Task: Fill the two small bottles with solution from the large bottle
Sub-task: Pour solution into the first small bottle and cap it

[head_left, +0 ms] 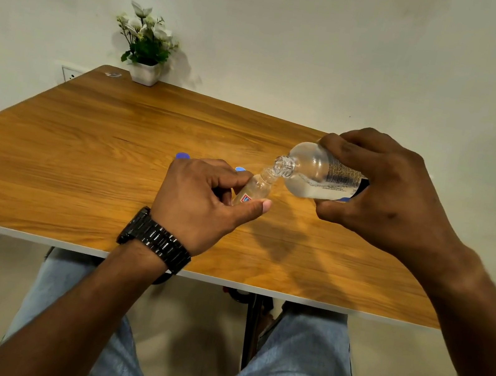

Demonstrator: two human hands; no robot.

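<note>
My right hand grips the large clear bottle, tipped nearly flat with its open neck pointing left and down. Clear liquid lies along its lower side. Its mouth touches the mouth of a small clear bottle with a red and blue label. My left hand holds that small bottle tilted toward the large one, above the wooden table. Two blue caps peek out behind my left hand, one at the left and one at the right. A second small bottle is not visible.
A white pot with artificial flowers stands at the table's far left corner, next to a small clear object. The white wall is close behind the table. The table's near edge runs above my knees.
</note>
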